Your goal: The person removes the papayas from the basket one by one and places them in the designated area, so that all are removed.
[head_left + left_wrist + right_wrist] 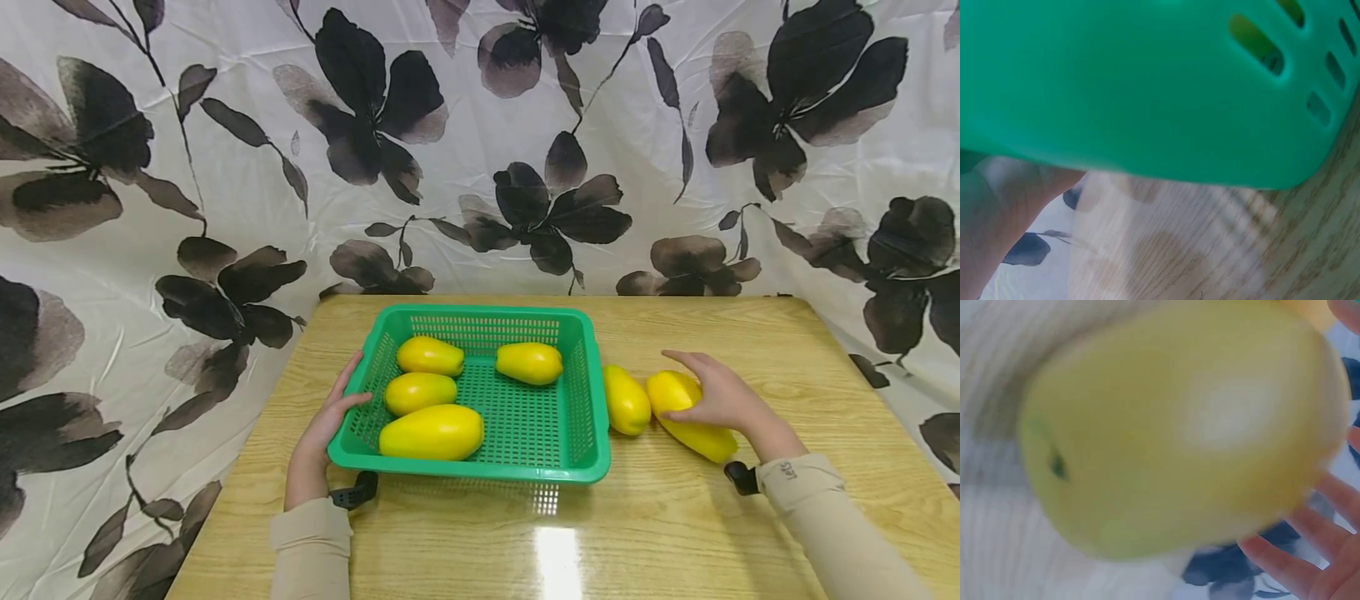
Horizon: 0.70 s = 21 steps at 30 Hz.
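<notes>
A green plastic basket (517,473) with slotted walls stands on the table. My left hand (325,423) holds its left side, thumb over the rim and fingers along the outer wall. In the left wrist view the basket wall (1147,94) covers most of that hand. Several yellow papayas lie inside, including a long one (432,432) at the front left and one (528,363) at the back right. Outside, my right hand (716,398) is spread around a papaya (701,433), also large in the right wrist view (1179,437), with fingers extended at its side.
Another papaya (627,402) lies between the basket's right wall and the papaya by my right hand. The wooden table (450,542) ends at the back against a white curtain (465,167) with dark flowers. Black straps with small devices (741,478) sit at both wrists.
</notes>
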Available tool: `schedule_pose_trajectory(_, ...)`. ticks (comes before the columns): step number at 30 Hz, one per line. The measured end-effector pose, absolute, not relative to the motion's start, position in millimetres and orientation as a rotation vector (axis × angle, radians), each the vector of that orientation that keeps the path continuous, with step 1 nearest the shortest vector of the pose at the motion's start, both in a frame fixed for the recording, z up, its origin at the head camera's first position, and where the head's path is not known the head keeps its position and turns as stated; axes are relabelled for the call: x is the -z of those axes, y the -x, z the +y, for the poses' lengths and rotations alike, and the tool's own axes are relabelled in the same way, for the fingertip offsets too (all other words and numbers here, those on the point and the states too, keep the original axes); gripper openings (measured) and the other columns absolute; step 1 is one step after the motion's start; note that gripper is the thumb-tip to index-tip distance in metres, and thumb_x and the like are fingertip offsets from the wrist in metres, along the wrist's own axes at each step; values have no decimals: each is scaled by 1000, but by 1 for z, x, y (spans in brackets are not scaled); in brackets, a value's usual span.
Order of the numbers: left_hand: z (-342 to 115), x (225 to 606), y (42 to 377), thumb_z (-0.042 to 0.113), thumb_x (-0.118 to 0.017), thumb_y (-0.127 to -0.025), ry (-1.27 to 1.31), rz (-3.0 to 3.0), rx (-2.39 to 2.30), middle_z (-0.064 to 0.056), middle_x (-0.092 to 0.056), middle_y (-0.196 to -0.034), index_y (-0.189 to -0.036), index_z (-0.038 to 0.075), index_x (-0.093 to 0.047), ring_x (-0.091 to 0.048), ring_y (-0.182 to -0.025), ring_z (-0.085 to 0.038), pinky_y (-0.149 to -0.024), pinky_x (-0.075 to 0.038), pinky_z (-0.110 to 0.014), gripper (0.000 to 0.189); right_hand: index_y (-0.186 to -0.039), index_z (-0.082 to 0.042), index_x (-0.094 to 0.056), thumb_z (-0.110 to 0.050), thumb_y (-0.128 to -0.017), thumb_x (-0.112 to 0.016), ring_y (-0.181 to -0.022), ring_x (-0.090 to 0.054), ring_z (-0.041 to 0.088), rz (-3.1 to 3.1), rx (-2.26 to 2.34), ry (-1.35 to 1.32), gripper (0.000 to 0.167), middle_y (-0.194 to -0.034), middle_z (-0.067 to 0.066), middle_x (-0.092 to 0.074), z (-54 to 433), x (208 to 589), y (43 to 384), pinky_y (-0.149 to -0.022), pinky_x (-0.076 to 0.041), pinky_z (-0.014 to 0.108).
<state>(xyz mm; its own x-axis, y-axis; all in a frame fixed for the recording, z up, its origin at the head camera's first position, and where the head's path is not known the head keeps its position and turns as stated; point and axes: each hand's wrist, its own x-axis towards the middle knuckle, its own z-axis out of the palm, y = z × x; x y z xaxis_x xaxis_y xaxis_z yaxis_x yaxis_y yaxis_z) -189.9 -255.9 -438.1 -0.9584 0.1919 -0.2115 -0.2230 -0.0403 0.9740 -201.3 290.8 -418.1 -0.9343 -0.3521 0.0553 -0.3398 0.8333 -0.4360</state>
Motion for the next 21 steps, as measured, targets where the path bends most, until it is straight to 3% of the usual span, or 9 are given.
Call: schedule_pose_trajectory(21, -255, 437, 188, 11, -42, -94, 59, 1957, -2071, -4, 2, -152, -146, 38, -8, -36, -119, -31, -84, -46, -34, 68, -136, -10, -42, -41, -68, -77, -118, -40, 41, 3072, 670, 803, 83, -132, 21, -43, 237, 364, 228, -92, -33, 59)
